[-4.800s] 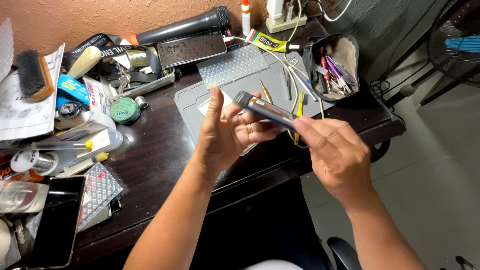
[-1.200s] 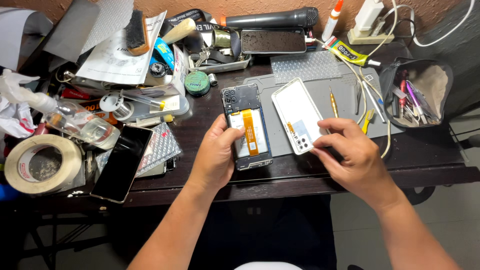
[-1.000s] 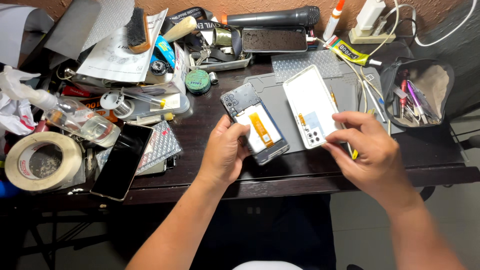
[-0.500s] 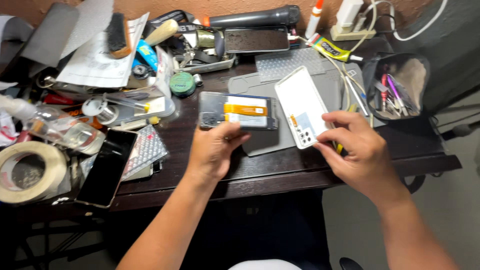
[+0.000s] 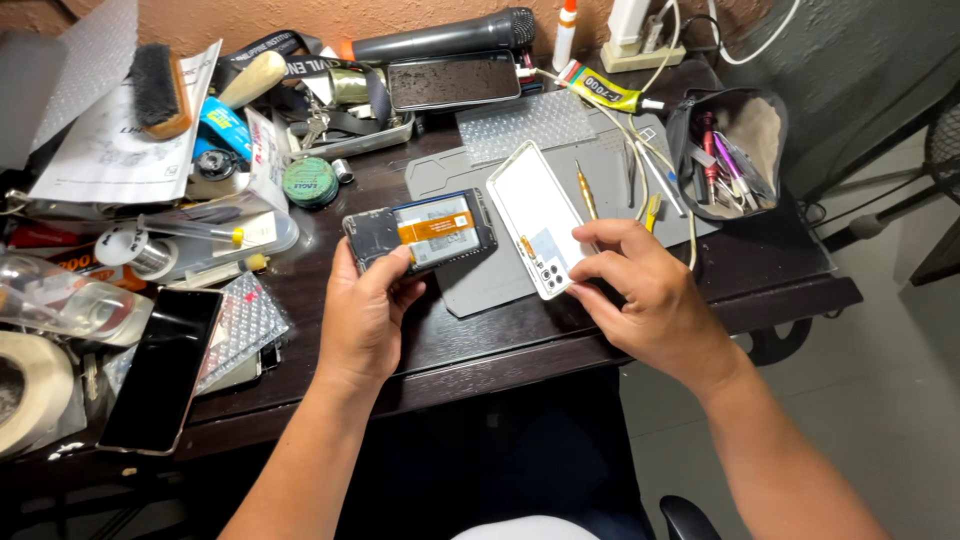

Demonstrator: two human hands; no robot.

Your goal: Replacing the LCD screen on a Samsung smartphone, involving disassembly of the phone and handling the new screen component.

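My left hand (image 5: 365, 315) grips an opened phone (image 5: 422, 231) by its left end, holding it sideways just over the dark desk, its battery and orange flex cable facing up. My right hand (image 5: 645, 300) pinches the lower end of the phone's white back cover (image 5: 540, 215), which rests inside-up on the grey work mat (image 5: 470, 290). The two parts lie side by side, a small gap between them.
A black tool pouch (image 5: 730, 150) stands at the right. A glue tube (image 5: 605, 90), small screwdrivers (image 5: 585, 190), another phone (image 5: 455, 80) and a microphone (image 5: 440, 40) lie behind. Left are a dark phone (image 5: 160, 370), tape roll (image 5: 25, 390), papers and clutter.
My left hand has turned the opened phone from upright to sideways and drawn it left, away from the back cover. My right hand has kept hold of the cover on the mat.
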